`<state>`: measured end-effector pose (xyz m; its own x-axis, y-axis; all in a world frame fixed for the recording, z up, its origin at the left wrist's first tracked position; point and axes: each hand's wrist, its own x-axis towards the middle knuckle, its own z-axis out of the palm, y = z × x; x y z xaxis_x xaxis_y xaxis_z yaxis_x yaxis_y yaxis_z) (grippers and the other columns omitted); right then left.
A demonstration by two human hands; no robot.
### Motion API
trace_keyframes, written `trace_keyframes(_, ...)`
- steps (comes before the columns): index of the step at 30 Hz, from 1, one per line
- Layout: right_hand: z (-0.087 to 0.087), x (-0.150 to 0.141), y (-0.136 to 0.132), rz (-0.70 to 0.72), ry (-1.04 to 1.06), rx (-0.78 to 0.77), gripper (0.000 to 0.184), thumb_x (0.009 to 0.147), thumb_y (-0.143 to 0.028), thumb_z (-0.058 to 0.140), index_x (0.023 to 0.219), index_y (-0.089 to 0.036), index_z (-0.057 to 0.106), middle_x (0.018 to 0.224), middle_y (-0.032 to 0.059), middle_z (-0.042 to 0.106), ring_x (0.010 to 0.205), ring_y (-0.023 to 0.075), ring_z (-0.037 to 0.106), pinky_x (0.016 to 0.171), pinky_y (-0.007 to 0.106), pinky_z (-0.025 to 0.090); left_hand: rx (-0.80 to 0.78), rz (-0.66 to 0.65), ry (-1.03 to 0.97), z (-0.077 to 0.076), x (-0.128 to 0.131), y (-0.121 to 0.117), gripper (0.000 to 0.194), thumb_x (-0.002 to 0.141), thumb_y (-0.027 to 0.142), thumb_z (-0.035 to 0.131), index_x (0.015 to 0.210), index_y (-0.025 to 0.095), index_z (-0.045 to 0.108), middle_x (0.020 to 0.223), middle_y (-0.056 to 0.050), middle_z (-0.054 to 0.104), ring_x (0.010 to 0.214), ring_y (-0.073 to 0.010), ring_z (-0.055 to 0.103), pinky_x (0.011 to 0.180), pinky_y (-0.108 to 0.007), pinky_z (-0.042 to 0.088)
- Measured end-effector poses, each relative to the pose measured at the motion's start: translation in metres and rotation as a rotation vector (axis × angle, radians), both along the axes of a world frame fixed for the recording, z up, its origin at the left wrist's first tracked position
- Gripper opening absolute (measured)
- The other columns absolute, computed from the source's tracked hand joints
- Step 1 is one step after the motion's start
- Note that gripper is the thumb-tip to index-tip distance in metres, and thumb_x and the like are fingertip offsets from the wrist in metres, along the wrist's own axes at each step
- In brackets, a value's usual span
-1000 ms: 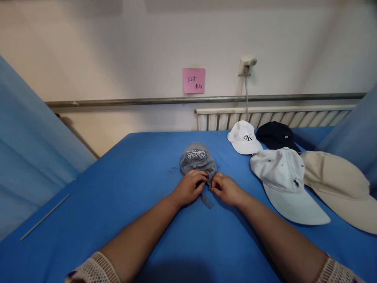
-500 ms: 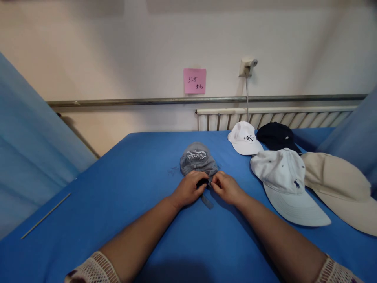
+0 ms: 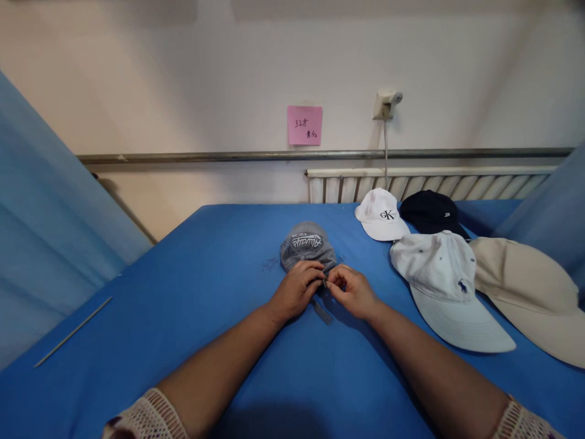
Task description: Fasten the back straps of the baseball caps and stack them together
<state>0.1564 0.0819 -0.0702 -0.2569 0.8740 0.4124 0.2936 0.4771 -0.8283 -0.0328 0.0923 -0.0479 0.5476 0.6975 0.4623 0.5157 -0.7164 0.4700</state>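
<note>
A grey cap [image 3: 306,243] with white lettering lies on the blue table [image 3: 192,305], its back facing me. My left hand [image 3: 295,290] is curled on the rear edge of the cap. My right hand [image 3: 351,291] pinches the cap's back strap right beside it, fingertips almost meeting the left hand's. A grey strap end [image 3: 322,311] trails toward me between the two hands.
To the right lie a white cap with a black logo [image 3: 381,213], a dark navy cap [image 3: 431,210], a pale grey cap [image 3: 445,283] and a beige cap [image 3: 532,292]. A thin rod [image 3: 73,331] lies at the left. Blue screens flank the table; a radiator and pink note stand behind.
Both hands have shifted slightly on the cap's back strap, the fingertips closing in toward each other. The cap stays in place.
</note>
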Motion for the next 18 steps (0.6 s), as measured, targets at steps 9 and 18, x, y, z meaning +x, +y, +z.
trace_keyframes(9,-0.013,-0.004,0.010,0.079,0.383,-0.500,0.027,0.072,-0.044,0.067,0.074,-0.019,0.057,0.059,-0.0020,0.063,0.055,0.0123,0.058,0.057,0.026,0.048,-0.114,-0.020,-0.087,-0.004,0.000,0.003,0.012,0.084,0.017,0.060,0.094,0.020,0.064,0.114,-0.007,0.065,0.110,-0.0214,0.058,0.097,-0.041,0.045)
trace_keyframes(18,-0.010,-0.007,0.005,0.160,0.406,-0.485,0.035,0.074,-0.051,0.068,0.080,-0.019,0.056,0.061,-0.0028,0.063,0.057,0.0126,0.061,0.056,0.026,0.048,-0.200,-0.001,-0.173,-0.006,0.000,0.006,0.008,0.085,0.024,0.061,0.081,0.018,0.065,0.106,-0.007,0.067,0.102,-0.0199,0.061,0.093,-0.037,0.046)
